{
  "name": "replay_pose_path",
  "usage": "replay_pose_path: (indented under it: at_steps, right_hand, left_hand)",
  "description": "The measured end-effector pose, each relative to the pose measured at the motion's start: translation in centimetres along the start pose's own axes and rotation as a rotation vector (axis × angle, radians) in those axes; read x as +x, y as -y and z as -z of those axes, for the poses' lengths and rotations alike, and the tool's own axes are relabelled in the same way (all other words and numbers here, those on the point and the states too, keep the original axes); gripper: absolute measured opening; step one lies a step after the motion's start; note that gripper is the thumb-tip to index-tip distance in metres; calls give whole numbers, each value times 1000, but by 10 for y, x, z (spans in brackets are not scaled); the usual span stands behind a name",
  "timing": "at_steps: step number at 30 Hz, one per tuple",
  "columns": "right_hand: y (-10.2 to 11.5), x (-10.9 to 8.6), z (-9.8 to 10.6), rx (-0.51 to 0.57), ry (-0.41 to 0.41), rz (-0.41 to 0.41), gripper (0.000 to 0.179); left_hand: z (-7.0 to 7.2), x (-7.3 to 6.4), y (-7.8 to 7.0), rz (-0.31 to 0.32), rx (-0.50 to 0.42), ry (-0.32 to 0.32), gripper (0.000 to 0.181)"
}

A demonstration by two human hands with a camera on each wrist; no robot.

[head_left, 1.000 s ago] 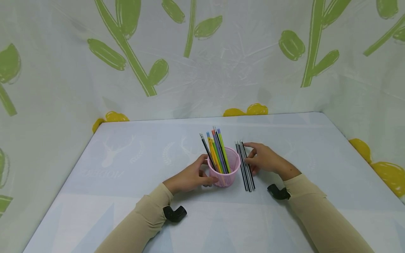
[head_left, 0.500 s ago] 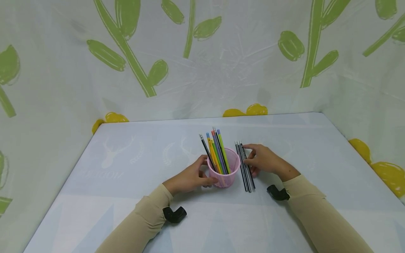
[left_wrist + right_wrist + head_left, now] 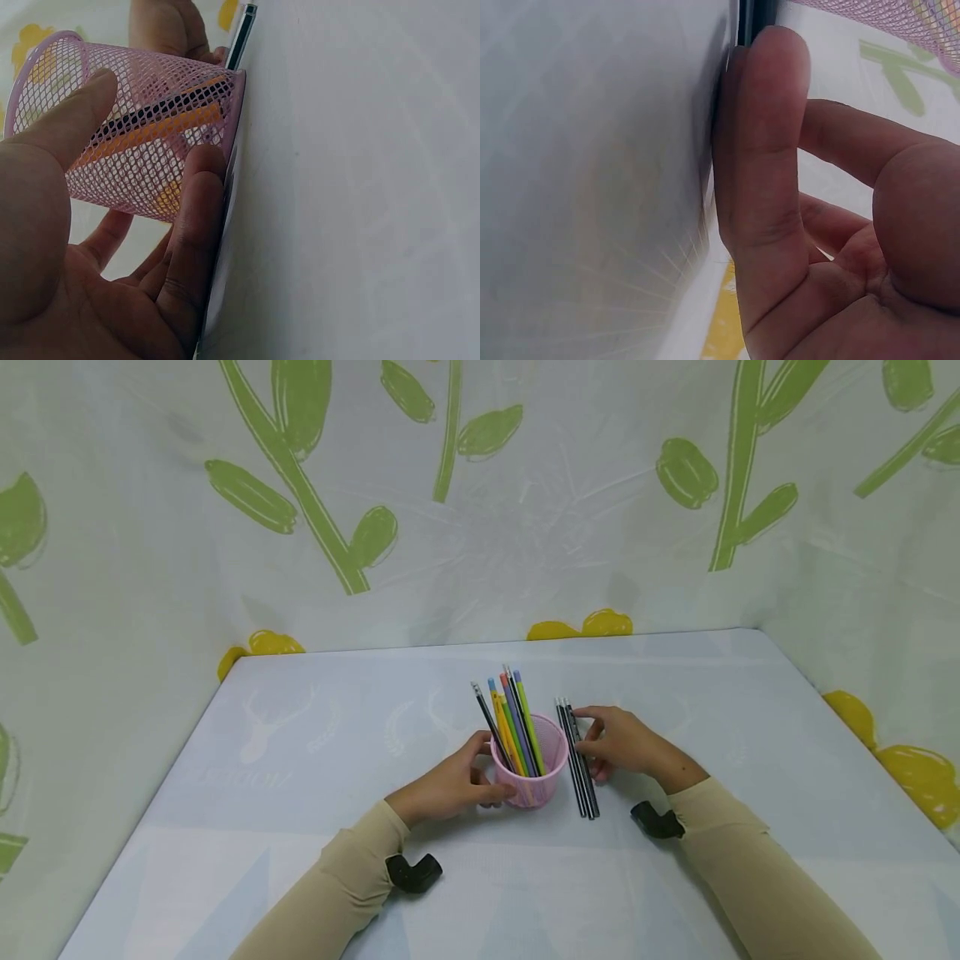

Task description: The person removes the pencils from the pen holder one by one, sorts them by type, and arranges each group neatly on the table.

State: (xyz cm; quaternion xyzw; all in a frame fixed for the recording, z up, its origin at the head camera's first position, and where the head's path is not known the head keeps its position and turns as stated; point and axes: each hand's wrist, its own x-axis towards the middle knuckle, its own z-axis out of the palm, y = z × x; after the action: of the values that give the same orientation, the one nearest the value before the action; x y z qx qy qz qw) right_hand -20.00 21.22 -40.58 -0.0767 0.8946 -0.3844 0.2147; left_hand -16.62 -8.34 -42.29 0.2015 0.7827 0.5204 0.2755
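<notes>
A pink mesh pencil cup [image 3: 553,752] stands upright on the table, with several pencils [image 3: 517,727] leaning inside it, black, yellow, green and purple among them. My left hand [image 3: 450,783] holds the cup from its left side, thumb and fingers round the mesh wall [image 3: 127,191] in the left wrist view. Just right of the cup, several dark striped pencils [image 3: 579,768] lie side by side, pointing away from me. My right hand [image 3: 626,745] touches their right side, its fingers fairly straight and low against the table in the right wrist view.
The white table [image 3: 300,877] has faint printed patterns. Behind it and at both sides hangs a pale cloth [image 3: 540,543] with green leaves and yellow flowers. A black wrist piece sits on each sleeve [image 3: 337,877].
The rightmost loose pencil has moved left against the others, so the row is tighter. My right hand has shifted slightly left with it; my left hand keeps its hold on the cup.
</notes>
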Motion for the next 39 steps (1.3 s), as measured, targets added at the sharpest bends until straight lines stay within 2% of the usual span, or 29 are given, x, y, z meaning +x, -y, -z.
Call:
replay_pose_path:
  at_steps: [8,15,23,39]
  right_hand:
    - [4,-3,0,-44,-4,-4,65]
    - [10,-4,0,-144,-92,35,56]
    - [21,-12,-2,-130,-224,121,42]
    - [50,-32,-10,-40,-369,305,29]
  left_hand:
    - [0,1,2,8,15,0,72]
    - [0,0,1,-6,9,-6,69]
    - [-1,0,1,-12,13,-8,68]
    - [-1,0,-1,-8,20,-16,67]
